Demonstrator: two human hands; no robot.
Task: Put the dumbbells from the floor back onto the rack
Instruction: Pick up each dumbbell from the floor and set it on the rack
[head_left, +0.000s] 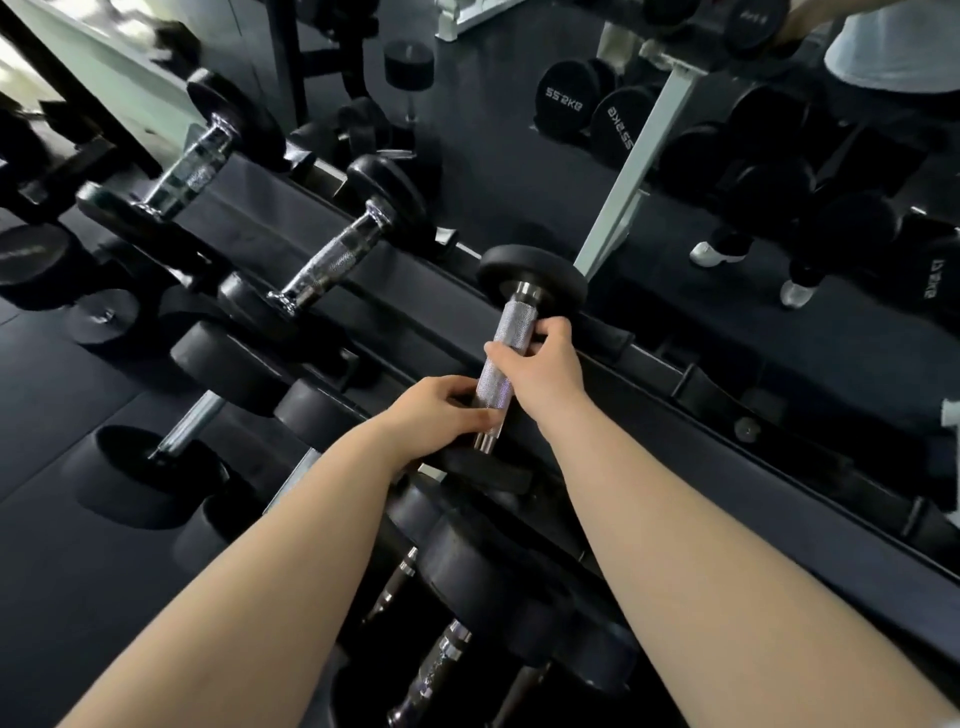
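Nearest the camera, two bare forearms reach forward from six o'clock over the lower tiers, where racked dumbbells lie with their dark heads crowded together. Both hands meet on one dumbbell at the centre, its handle pointing roughly toward twelve o'clock. The left hand has its grip clenched around the near end of the knurled handle, by the near head; the right hand has its grip wrapped round the middle from the three o'clock side. Two hands on one handle probably share the weight and steer it level into its cradle. The far head sits at the top rail of the rack, and the near head appears to rest on the front rail, so the piece looks seated or almost so; I cannot tell whether its full weight is down. Toward ten o'clock two more dumbbells lie in the same tier, parallel and well apart. Beyond, at one o'clock, a mirror reflects heavier dumbbells and someone's shoes.
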